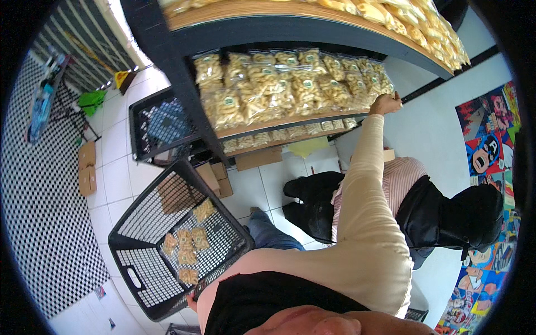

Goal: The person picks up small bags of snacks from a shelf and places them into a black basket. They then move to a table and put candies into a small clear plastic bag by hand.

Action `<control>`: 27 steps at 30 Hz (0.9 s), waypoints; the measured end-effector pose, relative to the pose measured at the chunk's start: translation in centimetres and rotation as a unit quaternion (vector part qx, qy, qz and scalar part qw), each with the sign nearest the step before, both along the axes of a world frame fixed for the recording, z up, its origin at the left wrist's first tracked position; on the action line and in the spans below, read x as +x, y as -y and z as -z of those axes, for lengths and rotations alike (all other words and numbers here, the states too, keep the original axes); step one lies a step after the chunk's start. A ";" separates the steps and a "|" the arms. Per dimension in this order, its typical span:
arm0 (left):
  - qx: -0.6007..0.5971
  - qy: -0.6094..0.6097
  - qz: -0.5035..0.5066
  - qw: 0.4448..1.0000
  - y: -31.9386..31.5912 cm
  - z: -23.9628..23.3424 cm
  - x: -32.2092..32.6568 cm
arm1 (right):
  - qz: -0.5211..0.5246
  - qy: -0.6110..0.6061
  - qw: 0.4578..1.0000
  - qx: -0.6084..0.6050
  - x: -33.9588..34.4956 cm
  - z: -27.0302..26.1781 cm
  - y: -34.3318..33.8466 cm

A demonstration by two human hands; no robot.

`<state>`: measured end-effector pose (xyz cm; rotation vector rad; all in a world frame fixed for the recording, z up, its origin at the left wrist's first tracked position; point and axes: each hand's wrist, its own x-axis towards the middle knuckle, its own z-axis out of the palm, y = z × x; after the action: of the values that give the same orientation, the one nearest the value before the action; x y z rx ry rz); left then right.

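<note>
My left hand [191, 302] grips the near rim of a black plastic crate [133, 238], which is tilted against my side. Several small clear bags of pale, twisted snacks [187, 256] lie spread over the crate's floor. My right arm stretches out to the wooden shelf [284, 122], and my right hand [385, 104] is at the right end of its rows of bagged snacks [305, 86]. The fingers are bent beside the end bags [383, 86]; I cannot tell whether they hold one.
Above is another shelf of bagged snacks [377, 14], and a lower one [289, 133] runs beneath. A person in a striped shirt [404, 178] is low beside my right arm. Another black crate [161, 121], cardboard boxes [87, 169] and a broom [122, 81] stand on the tiled floor.
</note>
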<state>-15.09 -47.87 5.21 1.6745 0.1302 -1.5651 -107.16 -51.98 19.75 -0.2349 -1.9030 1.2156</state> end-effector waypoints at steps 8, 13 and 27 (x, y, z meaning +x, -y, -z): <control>-0.160 -0.092 -0.063 0.981 -2.5 -4.4 -2.8 | -0.326 -0.120 0.938 -0.002 25.2 -1.6 7.1; -0.155 -0.111 -0.127 0.973 -5.7 -3.6 -1.4 | -0.560 -0.142 0.814 0.063 44.4 -0.3 7.3; -0.225 -0.147 -0.111 0.957 -11.8 -5.5 -0.5 | -0.733 0.275 0.165 0.600 71.6 20.8 7.8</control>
<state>-15.56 -36.09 10.76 1.0333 0.1009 -1.5251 -35.53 -59.79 -1.06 2.9807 -2.7101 -0.4132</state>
